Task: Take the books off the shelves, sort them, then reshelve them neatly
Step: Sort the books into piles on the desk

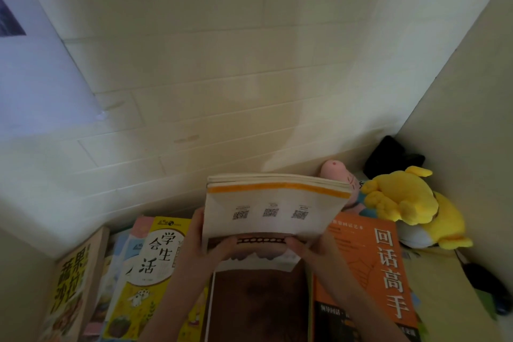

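Observation:
A small stack of white books with an orange stripe is held up in front of the wall, back cover with three QR codes facing me. My left hand grips its left edge and my right hand grips its lower right edge. Below lie flat books: an orange book with large white characters on the right, a brown-covered book in the middle, a yellow and white book on the left, and a tan book leaning at far left.
A yellow plush toy and a pink plush toy sit at the back right, with a black object in the corner. A white tiled wall stands behind, a side panel on the right. A dark item lies at right.

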Tool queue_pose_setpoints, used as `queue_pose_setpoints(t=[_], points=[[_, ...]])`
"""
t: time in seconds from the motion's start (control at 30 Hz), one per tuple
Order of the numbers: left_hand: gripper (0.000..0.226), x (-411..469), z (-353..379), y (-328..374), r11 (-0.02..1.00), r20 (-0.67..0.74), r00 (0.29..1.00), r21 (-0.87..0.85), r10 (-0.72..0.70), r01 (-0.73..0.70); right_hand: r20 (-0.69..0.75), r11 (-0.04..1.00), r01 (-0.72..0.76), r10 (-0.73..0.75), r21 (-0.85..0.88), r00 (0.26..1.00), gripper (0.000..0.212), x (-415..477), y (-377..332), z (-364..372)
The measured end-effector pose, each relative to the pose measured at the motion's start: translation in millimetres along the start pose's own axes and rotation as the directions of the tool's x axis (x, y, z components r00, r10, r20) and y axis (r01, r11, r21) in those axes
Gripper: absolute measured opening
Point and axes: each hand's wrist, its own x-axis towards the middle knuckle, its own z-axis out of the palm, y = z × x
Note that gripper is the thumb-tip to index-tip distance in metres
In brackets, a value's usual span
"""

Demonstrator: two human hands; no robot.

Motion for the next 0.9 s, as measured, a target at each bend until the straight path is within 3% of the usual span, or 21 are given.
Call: queue_pose_setpoints(t=[0.1, 0.23, 0.47, 0.57, 0.67, 0.73, 0.83, 0.9], points=[[0.053, -0.2, -0.7, -2.0, 0.999, -0.009, 1.0, 0.032, -0.022, 0.022, -0.006, 1.0, 0.001, -0.001, 0.012, 1.0, 0.035, -1.3, 4.2, -1.0], [0.038, -2.8, -0.2, 0.8, 0.988, -0.018, 1.0, 0.15, -0.024, 0.026, -0.033, 0.998, 0.013, -0.011, 0.055, 0.999, 0.043, -1.2, 2.5, 1.5], [0.037, -4.9, -11.3, 2.3, 0.95, 0.032, 0.998, 0.309, -0.046, 0.034, -0.085, 0.998, 0.048, -0.043, 0.05, 0.995, 0.041, 2.7, 4.3, 2.6], [0.028, -5.8, -20.7, 2.3, 0.936, 0.042, 0.988, 0.329, -0.148, 0.127, -0.077, 0.993, 0.061, -0.053, 0.103, 0.996, 0.041, -4.2, 3.4, 3.9], [0.015, -12.9, -37.0, 2.6, 0.9, 0.015, 0.908, 0.134, -0.42, 0.414, -0.081, 0.99, 0.083, -0.074, 0.116, 0.994, 0.041, -17.5, 7.3, 4.3], [0.036, -19.2, -44.5, 10.8, 0.781, 0.038, 0.793, -0.145, -0.609, 0.607, -0.089, 0.987, 0.102, -0.092, 0.122, 0.992, 0.039, -26.1, 8.7, 3.2], [0.069, -25.7, -52.9, 15.6, 0.693, 0.136, 0.768, -0.356, -0.626, 0.627, -0.066, 0.982, 0.078, -0.068, 0.174, 0.996, 0.031, -39.0, 9.9, 3.6], [0.083, -23.0, -47.0, 17.5, 0.721, 0.188, 0.793, -0.334, -0.58, 0.607, -0.028, 0.991, 0.019, -0.016, 0.129, 0.999, 0.051, -40.2, 16.1, 2.2]])
